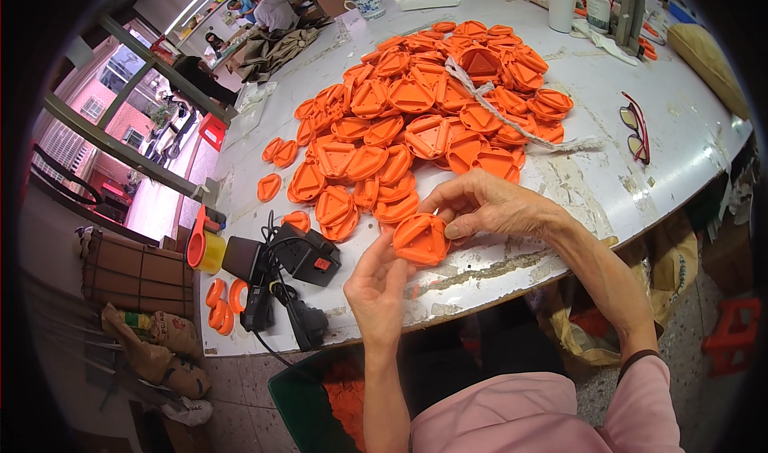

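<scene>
Between both hands, just above the table's near edge, is a round orange plastic piece [421,240] with a raised triangular pattern. My left hand [381,281] grips its left rim, fingers closed. My right hand [484,209] pinches its right side between thumb and fingers. Right beyond the hands rises a large heap of similar orange plastic pieces [412,93], piled loosely at many angles. A greyish-white cord [488,105] lies across the heap and trails onto the table at the right.
Black power adapters [300,253] with cables, a yellow-and-orange container [206,245] and small orange rings [220,305] lie at the table's left. Glasses [636,129] rest at the right. A green bin [300,405] with orange pieces stands below the near edge. Other people [276,13] are far back.
</scene>
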`<state>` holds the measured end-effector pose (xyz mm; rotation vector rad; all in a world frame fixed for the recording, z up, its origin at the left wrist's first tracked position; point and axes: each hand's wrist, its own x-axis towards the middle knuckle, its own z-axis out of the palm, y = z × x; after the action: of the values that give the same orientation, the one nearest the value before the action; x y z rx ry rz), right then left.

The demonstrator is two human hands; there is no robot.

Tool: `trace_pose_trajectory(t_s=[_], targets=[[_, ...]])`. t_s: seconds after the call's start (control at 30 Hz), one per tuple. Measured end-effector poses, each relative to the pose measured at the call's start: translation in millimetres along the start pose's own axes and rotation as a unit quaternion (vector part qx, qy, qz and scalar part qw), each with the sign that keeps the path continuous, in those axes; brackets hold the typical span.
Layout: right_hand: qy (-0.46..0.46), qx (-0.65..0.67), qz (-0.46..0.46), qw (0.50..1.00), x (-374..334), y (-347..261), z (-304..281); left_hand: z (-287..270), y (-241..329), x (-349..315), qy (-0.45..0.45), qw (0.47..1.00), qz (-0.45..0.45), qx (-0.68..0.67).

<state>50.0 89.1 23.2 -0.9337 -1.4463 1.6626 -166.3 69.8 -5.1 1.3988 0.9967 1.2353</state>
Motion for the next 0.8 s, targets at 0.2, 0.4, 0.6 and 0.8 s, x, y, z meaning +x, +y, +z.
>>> trace_pose_trajectory(t_s=[0.2,0.4,0.6,0.8], targets=[[0.014,-0.016,-0.01,1.0,-4,-2,3,3,4,-4,-0.008,1.0,-0.012,-0.02],[-0.024,0.002,-0.006,1.0,-8,0,4,-1,1,-12,-0.004,0.997,0.001,-0.073],[-0.001,-0.027,0.058,0.998,-1,-9,10,-31,15,-87,0.04,0.999,0.025,0.006],[0.061,-0.095,0.035,0.993,0,-11,18,-91,-66,-182,0.24,0.95,-0.196,-0.03]])
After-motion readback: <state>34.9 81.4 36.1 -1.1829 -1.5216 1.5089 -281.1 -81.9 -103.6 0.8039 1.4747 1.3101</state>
